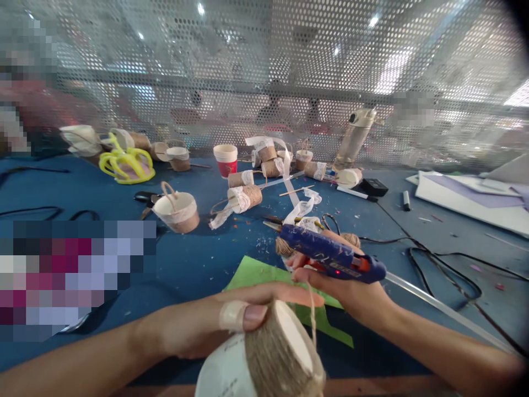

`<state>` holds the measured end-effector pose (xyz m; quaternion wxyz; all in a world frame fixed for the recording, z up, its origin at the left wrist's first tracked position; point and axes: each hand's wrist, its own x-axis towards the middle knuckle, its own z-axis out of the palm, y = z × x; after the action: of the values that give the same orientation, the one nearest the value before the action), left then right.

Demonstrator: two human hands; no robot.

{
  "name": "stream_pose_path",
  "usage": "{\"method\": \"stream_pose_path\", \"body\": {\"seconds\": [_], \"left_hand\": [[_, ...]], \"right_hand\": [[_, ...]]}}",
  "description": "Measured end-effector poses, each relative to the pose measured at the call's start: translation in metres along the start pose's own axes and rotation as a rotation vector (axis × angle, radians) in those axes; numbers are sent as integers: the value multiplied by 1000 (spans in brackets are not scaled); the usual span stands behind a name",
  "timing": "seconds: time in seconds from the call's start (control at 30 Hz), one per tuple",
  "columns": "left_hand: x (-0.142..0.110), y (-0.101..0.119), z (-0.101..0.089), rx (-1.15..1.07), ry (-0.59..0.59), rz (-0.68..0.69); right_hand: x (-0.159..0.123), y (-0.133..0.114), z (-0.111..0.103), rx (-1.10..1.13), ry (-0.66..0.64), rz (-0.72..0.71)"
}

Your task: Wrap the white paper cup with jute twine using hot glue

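My left hand (243, 314), with a bandage on its thumb, grips a white paper cup (225, 366) tilted on its side near the table's front edge. Jute twine (268, 353) is wound round the cup's base end. A loose strand of twine (313, 317) runs from the cup up to my right hand (326, 270). That hand is closed round a blue glue gun (322, 251) whose nozzle points left; a red light glows on its side. A clear glue stick (438, 303) sticks out of its back. Below the hands lies a green sheet (254, 273).
Several twine-wrapped cups with lace, such as one small basket (177, 212), stand or lie across the blue table (198, 259). A red paper cup (225, 160), a yellow pipe-cleaner piece (127, 165) and lace ribbon (303, 205) are among them. Black cords (442, 262) lie at right; perforated metal (231, 71) rises behind.
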<state>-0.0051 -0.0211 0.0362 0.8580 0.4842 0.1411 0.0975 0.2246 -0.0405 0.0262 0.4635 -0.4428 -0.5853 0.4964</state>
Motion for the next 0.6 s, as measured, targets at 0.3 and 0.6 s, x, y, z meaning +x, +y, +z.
{"method": "stream_pose_path", "body": {"seconds": [0.3,0.6], "left_hand": [[6,-1,-8,-277,88,358],[7,5,-8,-331,470,454]], "right_hand": [[-6,4,-20,-261,375,-26],[-16,-1,-18,-380,155,-535]]}}
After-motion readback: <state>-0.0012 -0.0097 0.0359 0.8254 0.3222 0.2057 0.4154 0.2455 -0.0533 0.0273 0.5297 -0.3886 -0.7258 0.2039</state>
